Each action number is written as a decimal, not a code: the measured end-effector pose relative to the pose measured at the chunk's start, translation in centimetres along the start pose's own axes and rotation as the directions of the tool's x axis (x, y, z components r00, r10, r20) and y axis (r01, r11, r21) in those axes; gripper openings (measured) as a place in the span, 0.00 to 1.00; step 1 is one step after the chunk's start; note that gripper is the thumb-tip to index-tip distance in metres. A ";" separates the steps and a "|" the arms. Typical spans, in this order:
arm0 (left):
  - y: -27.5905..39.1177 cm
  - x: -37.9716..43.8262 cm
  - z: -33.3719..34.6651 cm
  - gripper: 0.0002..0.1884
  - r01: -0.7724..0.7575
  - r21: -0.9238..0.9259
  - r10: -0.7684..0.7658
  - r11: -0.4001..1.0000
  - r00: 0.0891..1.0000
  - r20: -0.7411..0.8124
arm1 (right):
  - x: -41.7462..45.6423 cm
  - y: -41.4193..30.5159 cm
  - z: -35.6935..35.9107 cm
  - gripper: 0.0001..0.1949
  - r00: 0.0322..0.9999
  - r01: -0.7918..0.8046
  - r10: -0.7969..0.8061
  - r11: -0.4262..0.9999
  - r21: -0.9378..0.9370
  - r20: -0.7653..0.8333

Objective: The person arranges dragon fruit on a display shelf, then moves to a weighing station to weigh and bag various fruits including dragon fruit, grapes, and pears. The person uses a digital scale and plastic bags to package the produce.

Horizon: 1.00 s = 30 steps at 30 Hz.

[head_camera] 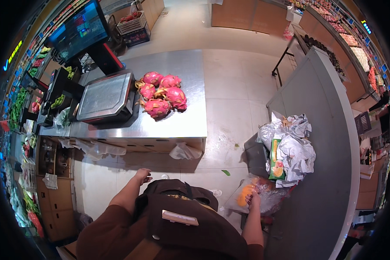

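My right hand, low on the right, has its fingers curled at a clear plastic bag and appears to grip it. Something orange and rounded shows through the film; what it is I cannot tell. My left hand hangs beside my body with bent fingers and nothing in it, below the front of the steel-topped counter. On that counter, several pink dragon fruits sit in a cluster to the right of a weighing scale with a metal pan.
A grey bin overflows with crumpled paper and a green printed carton, against a grey panel. A display screen stands behind the scale. White plastic bags hang at the counter front. A green leaf lies on the floor.
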<state>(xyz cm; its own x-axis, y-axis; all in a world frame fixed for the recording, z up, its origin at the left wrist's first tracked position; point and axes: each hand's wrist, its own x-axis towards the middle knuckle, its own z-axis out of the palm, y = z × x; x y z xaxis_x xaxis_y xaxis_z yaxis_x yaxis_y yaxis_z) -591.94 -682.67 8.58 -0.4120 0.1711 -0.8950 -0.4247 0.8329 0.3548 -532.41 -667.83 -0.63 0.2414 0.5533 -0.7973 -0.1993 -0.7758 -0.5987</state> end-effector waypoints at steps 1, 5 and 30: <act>1.0 0.2 -0.9 0.12 -0.045 -0.013 0.046 0.999 0.998 0.033 | -0.4 0.4 2.4 0.11 0.999 0.006 -0.005 0.999 -0.039 0.031; 3.6 2.7 -6.6 0.11 -0.206 -0.082 0.217 0.975 0.965 0.150 | -2.6 4.2 13.2 0.11 0.992 0.014 0.007 0.987 -0.162 0.123; 23.4 -5.7 -11.1 0.40 -0.337 -0.326 0.466 0.883 0.710 0.528 | -21.4 -22.8 61.2 0.33 0.350 0.787 -0.698 -0.143 -0.600 0.625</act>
<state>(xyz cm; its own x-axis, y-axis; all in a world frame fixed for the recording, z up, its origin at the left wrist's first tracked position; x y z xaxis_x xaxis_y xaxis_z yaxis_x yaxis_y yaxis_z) -608.48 -669.93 24.96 -0.0647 0.7872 -0.6132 -0.4995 0.5064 0.7029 -591.16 -643.38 25.38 -0.3701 0.9246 0.0906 0.7884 0.3641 -0.4959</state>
